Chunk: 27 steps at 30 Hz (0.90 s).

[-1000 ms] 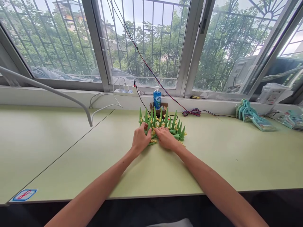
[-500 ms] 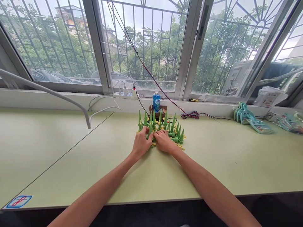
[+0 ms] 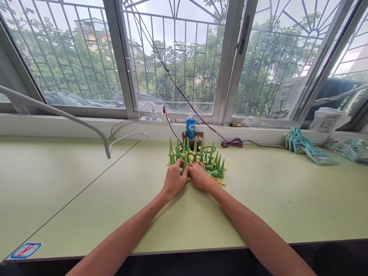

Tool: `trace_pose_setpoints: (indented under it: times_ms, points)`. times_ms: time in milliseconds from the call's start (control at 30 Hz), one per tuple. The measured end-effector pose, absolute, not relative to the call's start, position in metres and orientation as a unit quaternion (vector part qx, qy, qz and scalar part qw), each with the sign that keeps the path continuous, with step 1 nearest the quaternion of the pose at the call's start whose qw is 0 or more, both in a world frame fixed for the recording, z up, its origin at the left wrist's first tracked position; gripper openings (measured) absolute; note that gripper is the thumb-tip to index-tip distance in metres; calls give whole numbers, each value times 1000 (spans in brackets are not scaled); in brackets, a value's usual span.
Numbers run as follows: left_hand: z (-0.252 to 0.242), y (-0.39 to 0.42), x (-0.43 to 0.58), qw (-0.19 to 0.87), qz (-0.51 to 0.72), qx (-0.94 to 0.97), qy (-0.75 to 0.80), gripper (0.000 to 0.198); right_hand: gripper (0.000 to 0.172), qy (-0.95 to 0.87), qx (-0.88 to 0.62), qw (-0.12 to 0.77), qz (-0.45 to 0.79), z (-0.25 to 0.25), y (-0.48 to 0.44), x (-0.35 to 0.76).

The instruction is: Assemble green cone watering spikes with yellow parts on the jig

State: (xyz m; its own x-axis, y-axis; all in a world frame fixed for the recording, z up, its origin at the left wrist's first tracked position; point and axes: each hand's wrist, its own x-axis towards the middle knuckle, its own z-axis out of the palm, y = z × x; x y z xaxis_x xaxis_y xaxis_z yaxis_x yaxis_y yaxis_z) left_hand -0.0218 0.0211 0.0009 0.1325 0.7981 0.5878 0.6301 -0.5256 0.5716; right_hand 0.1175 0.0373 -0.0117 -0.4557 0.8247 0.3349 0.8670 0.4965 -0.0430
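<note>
My left hand [image 3: 173, 178] is closed around a green spike [image 3: 185, 162], which points upward between thumb and fingers. Close against it, my right hand [image 3: 198, 175] has its fingers bent and pressed together; whatever they hold is hidden. Behind and to the right of both hands stand several green cone spikes [image 3: 221, 168] with yellow fittings. Green ribbed pieces lie among them, and loose yellow parts [image 3: 220, 182] rest at the near right of the cluster.
A blue bottle [image 3: 190, 127] stands by a brown box behind the spikes. Coiled cable [image 3: 232, 143] lies right of it, teal packaged items [image 3: 299, 142] farther right. A white power strip [image 3: 152, 120] sits on the sill; a grey tube [image 3: 86, 119] arches over the left of the green table [image 3: 115, 214].
The whole view has shifted slightly, so the scene appears lower. My two hands remain together at the front of the cluster, and the spike in my left hand leans a little more to the right.
</note>
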Motion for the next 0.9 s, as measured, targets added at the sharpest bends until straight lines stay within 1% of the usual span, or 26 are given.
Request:
trace_pose_setpoints:
  times_ms: [367, 600, 900]
  points:
    - [0, 21, -21, 90, 452, 749, 476, 11, 30, -834, -527, 161, -27, -10, 38, 116]
    - [1, 19, -21, 97, 451, 750, 474, 12, 21, -826, -535, 175, -23, -16, 45, 117]
    - [0, 20, -20, 92, 454, 747, 477, 11, 30, -833, -515, 205, -7, -18, 45, 118]
